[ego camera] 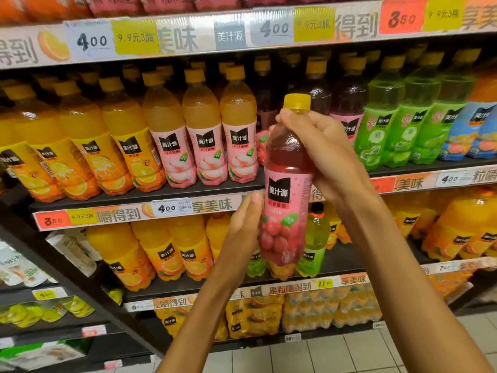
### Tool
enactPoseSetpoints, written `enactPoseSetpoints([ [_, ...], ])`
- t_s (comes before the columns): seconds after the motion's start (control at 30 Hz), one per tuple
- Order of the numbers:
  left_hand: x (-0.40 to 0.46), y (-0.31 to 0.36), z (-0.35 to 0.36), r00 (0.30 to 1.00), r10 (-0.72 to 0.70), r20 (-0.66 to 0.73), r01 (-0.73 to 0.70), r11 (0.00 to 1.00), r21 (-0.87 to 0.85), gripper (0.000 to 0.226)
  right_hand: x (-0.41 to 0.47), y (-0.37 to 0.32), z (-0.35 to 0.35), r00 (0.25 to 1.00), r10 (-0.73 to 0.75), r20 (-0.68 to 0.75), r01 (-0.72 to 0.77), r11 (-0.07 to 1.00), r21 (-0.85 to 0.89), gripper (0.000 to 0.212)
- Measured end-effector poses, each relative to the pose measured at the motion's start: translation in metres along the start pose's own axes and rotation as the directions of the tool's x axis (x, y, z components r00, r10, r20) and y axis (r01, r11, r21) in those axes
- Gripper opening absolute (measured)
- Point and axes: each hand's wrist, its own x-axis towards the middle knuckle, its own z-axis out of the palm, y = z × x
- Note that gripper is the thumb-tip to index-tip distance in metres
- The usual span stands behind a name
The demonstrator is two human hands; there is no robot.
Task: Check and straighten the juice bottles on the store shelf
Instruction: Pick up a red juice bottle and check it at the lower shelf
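Price tags on my shelf edges — shrink-wrapped multipacks at the bottom, white pouches left, tiled floor.

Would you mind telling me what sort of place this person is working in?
Most likely a supermarket drinks aisle: tiered shelves of juice bottles, handwritten price tags along the edges, bulk packs below.
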Motion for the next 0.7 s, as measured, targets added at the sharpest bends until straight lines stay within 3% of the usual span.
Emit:
enactPoseSetpoints([
  [0.1,0.014,0.0,0.005,0.994,0.105,0.042,-0.108,0.99,0.088,0.036,0.006,-0.006,0.004,0.996,-0.065,-0.057,0.064,0.998,-0.027,0.011],
  [0.23,0.041,-0.003,0.011,0.976,0.198,-0.094,-0.167,0.949,0.269,0.062,0.018,-0.009,0.01,0.957,-0.254,-0.14,0.223,0.953,-0.207,0.009],
  [0.37,0.063,-0.009,0.011,0.918,0.326,-0.227,-0.201,0.873,0.444,0.059,0.031,-0.006,0.008,0.905,-0.406,-0.129,0.339,0.869,-0.36,0.015],
  [0.47,0.073,-0.015,0.015,0.885,0.388,-0.257,-0.214,0.83,0.516,0.052,0.041,0.002,0.005,0.892,-0.427,-0.149,0.343,0.853,-0.393,0.016],
  [0.7,0.088,-0.03,0.02,0.845,0.431,-0.316,-0.181,0.787,0.59,0.065,0.058,0.025,0.0,0.892,-0.392,-0.227,0.284,0.874,-0.394,0.02],
])
